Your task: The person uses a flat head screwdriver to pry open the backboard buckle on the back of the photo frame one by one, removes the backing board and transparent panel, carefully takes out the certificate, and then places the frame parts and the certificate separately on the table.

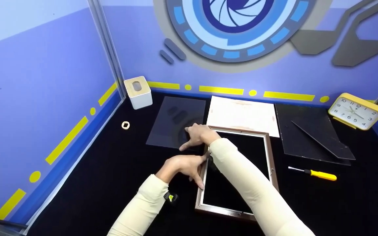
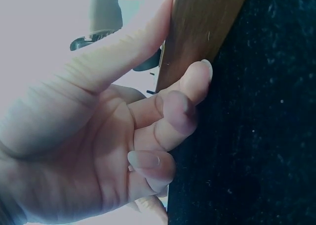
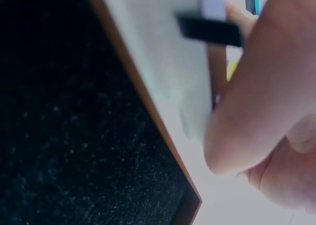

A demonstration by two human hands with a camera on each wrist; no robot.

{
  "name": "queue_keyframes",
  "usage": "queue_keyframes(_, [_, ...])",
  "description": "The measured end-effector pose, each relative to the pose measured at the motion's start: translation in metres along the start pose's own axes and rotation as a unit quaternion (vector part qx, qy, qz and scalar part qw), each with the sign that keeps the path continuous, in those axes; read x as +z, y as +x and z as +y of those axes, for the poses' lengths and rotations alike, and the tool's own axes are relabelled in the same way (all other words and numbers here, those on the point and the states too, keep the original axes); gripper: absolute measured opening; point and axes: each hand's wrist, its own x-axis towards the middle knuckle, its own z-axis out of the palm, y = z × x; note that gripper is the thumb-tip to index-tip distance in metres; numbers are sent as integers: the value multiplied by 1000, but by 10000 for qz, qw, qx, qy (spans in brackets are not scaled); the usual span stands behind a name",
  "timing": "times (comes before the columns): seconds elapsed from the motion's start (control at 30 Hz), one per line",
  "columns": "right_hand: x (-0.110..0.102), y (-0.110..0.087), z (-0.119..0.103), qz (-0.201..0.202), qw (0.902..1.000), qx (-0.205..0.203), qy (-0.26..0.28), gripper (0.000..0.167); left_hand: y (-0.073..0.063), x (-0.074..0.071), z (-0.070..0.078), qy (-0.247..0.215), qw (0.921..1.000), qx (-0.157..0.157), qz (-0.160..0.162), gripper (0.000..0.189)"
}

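Observation:
In the head view, a brown picture frame (image 1: 272, 172) with a pale inner edge lies face down in front of me. My left hand (image 1: 184, 165) grips its left side; in the left wrist view the thumb lies along the top and curled fingertips meet the wooden outer side (image 2: 197, 32). My right arm crosses over the frame. Beyond the frame's upper left part, my right hand (image 1: 198, 135) spreads its thumb and fingers over the near right corner of a clear sheet (image 1: 172, 131). Whether it touches the sheet cannot be told. A dark tab (image 3: 210, 29) shows on the frame's inner edge in the right wrist view.
A white board (image 1: 241, 113) lies behind the frame. To its right is a black backing board (image 1: 304, 131) with a stand leg. A yellow-handled screwdriver (image 1: 323, 175), an alarm clock (image 1: 356, 111), a tissue box (image 1: 138, 93) and a small wooden ring (image 1: 125, 122) lie around.

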Motion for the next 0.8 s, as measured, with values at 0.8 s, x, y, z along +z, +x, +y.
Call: queue_keyframes(0.8, [-1, -152, 58, 1319, 9678, -722, 2017, 101, -3, -1, -3, -66, 10000, 49, -41, 128])
